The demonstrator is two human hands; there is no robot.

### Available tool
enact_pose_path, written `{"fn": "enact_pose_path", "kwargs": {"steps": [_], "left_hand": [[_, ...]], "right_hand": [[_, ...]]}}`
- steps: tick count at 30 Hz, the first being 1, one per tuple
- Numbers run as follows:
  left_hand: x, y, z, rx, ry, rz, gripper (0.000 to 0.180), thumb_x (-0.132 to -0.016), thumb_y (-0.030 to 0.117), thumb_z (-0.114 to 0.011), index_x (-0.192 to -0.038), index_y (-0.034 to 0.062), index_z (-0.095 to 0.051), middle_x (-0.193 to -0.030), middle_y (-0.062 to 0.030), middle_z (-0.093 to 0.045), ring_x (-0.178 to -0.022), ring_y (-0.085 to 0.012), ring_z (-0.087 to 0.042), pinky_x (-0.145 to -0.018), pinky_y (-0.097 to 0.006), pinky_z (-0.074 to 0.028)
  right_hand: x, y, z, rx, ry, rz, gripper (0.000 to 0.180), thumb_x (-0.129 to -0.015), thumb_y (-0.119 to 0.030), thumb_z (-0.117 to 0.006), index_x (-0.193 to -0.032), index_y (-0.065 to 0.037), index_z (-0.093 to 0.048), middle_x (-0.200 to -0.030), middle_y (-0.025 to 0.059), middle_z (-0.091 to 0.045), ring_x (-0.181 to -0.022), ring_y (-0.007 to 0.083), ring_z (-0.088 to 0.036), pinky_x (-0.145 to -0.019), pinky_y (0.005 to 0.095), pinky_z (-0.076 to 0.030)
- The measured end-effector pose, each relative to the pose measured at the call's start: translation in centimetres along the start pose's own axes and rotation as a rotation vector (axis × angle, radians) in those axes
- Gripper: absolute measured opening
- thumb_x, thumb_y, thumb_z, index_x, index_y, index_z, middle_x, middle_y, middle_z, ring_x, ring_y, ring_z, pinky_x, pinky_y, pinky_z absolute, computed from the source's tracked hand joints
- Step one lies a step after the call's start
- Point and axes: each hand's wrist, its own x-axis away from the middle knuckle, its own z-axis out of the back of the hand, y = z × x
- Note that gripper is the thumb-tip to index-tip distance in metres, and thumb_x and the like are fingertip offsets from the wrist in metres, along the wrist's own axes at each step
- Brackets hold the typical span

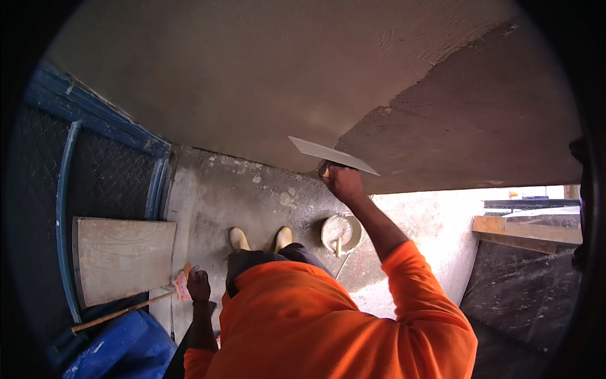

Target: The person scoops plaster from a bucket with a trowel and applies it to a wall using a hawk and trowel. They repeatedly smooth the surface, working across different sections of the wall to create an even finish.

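My right hand (344, 183) grips the handle of a plastering trowel (333, 155), its long flat steel blade held at the wall. The blade lies near the ragged boundary between a smoother plastered area (252, 82) and a darker, rougher area (467, 120). My left hand (199, 284) hangs low at my left side with its fingers curled; whatever may be in them is hidden. Close beside it is a pinkish-red object (181, 285) with a wooden-coloured piece, too small to identify. A pale bucket (359, 235) of greyish contents stands by my feet, with a light-handled tool (338, 246) in it.
At left is a blue metal frame with mesh (66, 164). A flat board (126, 259) leans there, above a wooden stick (123, 311) and blue sheeting (129, 347). My pale boots (283, 238) stand on wet, splattered concrete (214, 189). Wooden planks (530, 230) and dark sheeting (524, 290) lie right.
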Motion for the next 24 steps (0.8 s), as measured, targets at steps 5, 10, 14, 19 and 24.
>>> {"fn": "enact_pose_path", "kwargs": {"steps": [5,10,14,19,24], "left_hand": [[5.1,-1.3,2.9,0.178,-0.049,0.099,0.029,-0.094,0.009,-0.065,-0.121,-0.0007,-0.064,-0.098,-0.0091,-0.071,-0.088,-0.0155,-0.066,-0.079,-0.03,-0.053],[9.2,-3.3,3.2,0.242,-0.01,0.05,0.035,-0.096,0.003,-0.059,-0.131,0.0033,-0.056,-0.083,0.0028,-0.058,-0.07,-0.0068,-0.055,-0.059,-0.025,-0.049],[9.7,-3.2,2.9,-0.019,-0.018,0.133,0.033,-0.097,0.009,-0.061,-0.127,-0.0029,-0.058,-0.11,-0.011,-0.07,-0.097,-0.0193,-0.067,-0.083,-0.032,-0.055],[8.9,-0.2,2.1,0.28,-0.054,0.161,0.034,-0.098,0.01,-0.058,-0.129,-0.0028,-0.058,-0.104,-0.0115,-0.071,-0.094,-0.0202,-0.069,-0.082,-0.033,-0.055],[8.6,3.3,2.5,0.207,-0.038,0.198,0.032,-0.099,0.012,-0.059,-0.128,-0.0007,-0.06,-0.098,-0.0106,-0.072,-0.089,-0.0192,-0.069,-0.08,-0.034,-0.055]], "right_hand": [[-3.4,3.9,-11.6,-0.11,-0.148,-0.121,0.038,-0.089,-0.04,-0.071,-0.105,-0.006,-0.062,-0.096,0.0196,-0.073,-0.087,0.0417,-0.071,-0.075,0.0532,-0.057],[-7.5,6.2,-10.2,-0.09,-0.269,-0.074,0.041,-0.092,-0.042,-0.068,-0.114,-0.009,-0.062,-0.1,0.0179,-0.074,-0.093,0.0383,-0.073,-0.079,0.0521,-0.058],[-5.8,5.4,-6.0,-0.192,-0.046,-0.102,0.037,-0.09,-0.042,-0.072,-0.102,-0.008,-0.062,-0.09,0.0189,-0.073,-0.085,0.0409,-0.071,-0.072,0.0529,-0.056],[-2.2,4.6,-7.4,-0.207,-0.073,-0.096,0.034,-0.091,-0.037,-0.072,-0.099,-0.006,-0.061,-0.086,0.0202,-0.072,-0.079,0.0425,-0.071,-0.069,0.0533,-0.056],[-4.7,4.0,-16.1,-0.094,-0.249,-0.037,0.039,-0.093,-0.038,-0.067,-0.11,-0.004,-0.057,-0.087,0.0201,-0.073,-0.082,0.0399,-0.073,-0.07,0.0518,-0.059]]}}
